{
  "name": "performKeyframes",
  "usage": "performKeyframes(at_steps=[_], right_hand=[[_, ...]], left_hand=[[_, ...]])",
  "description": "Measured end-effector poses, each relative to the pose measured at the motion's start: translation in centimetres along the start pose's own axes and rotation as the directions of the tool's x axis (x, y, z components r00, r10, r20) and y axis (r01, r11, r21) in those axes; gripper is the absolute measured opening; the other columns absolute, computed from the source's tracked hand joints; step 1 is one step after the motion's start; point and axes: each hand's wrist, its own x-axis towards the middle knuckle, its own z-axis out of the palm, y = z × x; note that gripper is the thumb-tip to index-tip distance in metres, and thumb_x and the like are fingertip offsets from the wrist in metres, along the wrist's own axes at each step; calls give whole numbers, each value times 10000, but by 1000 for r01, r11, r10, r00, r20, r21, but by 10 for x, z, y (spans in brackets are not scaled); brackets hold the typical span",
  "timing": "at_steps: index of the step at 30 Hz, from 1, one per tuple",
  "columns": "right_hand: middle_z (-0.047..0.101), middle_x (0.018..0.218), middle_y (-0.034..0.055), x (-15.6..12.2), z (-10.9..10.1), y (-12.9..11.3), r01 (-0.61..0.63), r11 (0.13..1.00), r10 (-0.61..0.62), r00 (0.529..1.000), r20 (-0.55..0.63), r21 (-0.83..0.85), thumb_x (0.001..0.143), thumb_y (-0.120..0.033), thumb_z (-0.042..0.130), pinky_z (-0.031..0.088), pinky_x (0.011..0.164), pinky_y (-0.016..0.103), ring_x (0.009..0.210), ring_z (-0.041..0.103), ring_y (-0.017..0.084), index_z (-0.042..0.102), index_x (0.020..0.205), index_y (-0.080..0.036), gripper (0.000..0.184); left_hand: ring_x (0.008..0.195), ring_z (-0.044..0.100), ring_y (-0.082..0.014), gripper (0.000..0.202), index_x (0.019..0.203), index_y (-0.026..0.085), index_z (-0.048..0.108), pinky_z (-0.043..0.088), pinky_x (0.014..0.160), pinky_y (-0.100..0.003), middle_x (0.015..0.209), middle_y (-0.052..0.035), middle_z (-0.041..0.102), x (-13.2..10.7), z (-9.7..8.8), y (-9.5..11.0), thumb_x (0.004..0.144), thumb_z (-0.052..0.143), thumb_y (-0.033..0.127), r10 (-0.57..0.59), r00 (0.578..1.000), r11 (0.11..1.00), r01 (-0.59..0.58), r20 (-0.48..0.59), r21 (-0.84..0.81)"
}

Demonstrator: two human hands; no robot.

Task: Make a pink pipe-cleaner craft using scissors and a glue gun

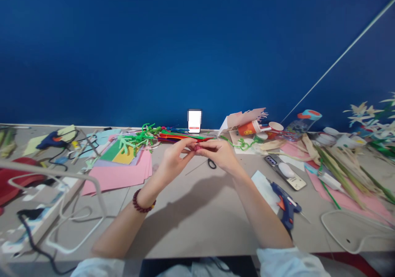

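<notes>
My left hand (174, 158) and my right hand (219, 154) meet above the middle of the grey table (191, 215). Their fingertips pinch a small pink-red piece (196, 147) between them; what it is I cannot make out. A dark bead bracelet (142, 203) circles my left wrist. Black scissors (211, 163) lie on the table just under my right hand. Behind the hands lies a bundle of coloured pipe cleaners (182, 136), with twisted green ones (138, 138) to its left.
Pink and coloured paper sheets (121, 168) lie left. A blue glue gun (286, 206) and a phone (285, 172) lie right, with dried stems (342, 166) on pink paper. A second glue gun (51, 139), cables and a white wire frame (77, 211) crowd the left. A blue wall stands behind.
</notes>
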Motion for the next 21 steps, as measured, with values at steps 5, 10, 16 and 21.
performKeyframes(at_steps=[5, 10, 16, 21], right_hand=[[714, 800, 45, 4, -1, 10, -78, 978, 64, 995, 74, 194, 666, -341, 742, 507, 695, 314, 719, 626, 158, 748, 856, -201, 236], [684, 713, 36, 5, -2, 11, -179, 909, 122, 978, 169, 375, 670, -324, 753, 497, 609, 282, 646, 594, 137, 744, 840, -183, 221], [686, 728, 23, 6, -5, 11, -278, 833, 146, 944, 295, 479, 644, -313, 776, 500, 609, 258, 582, 573, 94, 741, 809, -182, 214], [686, 712, 22, 7, -6, 12, -350, 795, 190, 919, 345, 495, 623, -305, 790, 501, 612, 241, 593, 583, 89, 738, 783, -166, 219]], left_hand=[[784, 652, -137, 268, 1042, 178, 582, 569, 723, -279, 867, -49, 681, 2, -3, 0, 789, 654, 227, 41, 999, 999, -41, 18, 10], [842, 635, -155, 231, 996, 177, 624, 557, 719, -282, 908, -70, 670, 7, -14, -2, 772, 668, 206, 84, 995, 994, -80, 46, -72], [825, 631, -145, 153, 917, 201, 666, 537, 727, -278, 880, -50, 667, 10, -17, -4, 788, 633, 125, 270, 963, 963, -269, 12, -30], [798, 633, -141, 165, 926, 200, 658, 530, 697, -265, 851, -48, 676, 11, -18, -1, 800, 609, 104, 347, 938, 936, -348, 18, 45]])
